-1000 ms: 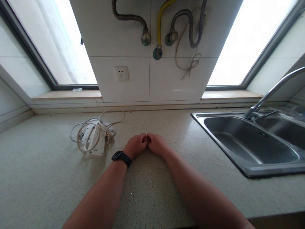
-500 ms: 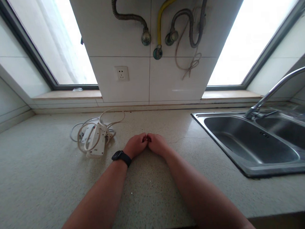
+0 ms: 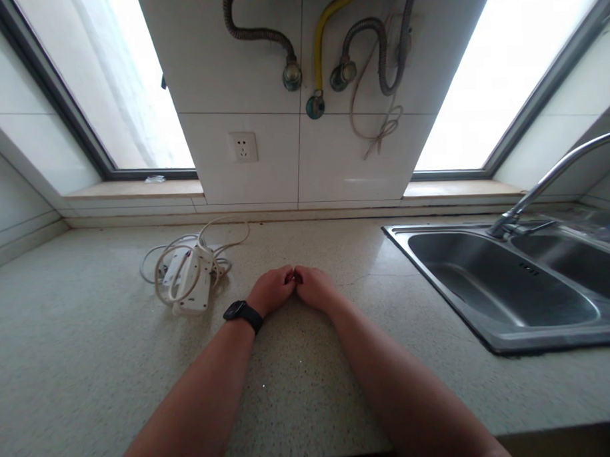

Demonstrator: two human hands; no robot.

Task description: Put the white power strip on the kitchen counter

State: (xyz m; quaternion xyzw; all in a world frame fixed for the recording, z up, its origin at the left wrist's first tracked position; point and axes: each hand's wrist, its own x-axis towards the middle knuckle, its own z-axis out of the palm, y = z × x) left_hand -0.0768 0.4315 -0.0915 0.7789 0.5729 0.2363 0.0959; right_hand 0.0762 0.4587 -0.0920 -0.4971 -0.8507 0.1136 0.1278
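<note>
At the far left a window (image 3: 115, 88) slants up from the sill, and below it the speckled countertop (image 3: 79, 343) spreads toward the viewer. On that counter, near the left hand, lies a white power strip (image 3: 189, 282) wrapped in its own coiled cord (image 3: 159, 270), touched by neither hand. The left forearm comes in from the bottom edge, angled up and to the right, with a black watch (image 3: 243, 315) on the wrist. The left hand (image 3: 272, 289) is curled into a loose fist resting on the counter, knuckles forward; whether it holds anything cannot be told. It meets the right hand (image 3: 314, 288), likewise curled shut, fingertips touching at the middle, its forearm slanting in from the lower right. Further right sits a steel sink (image 3: 494, 342) with a curved tap (image 3: 548, 177).
</note>
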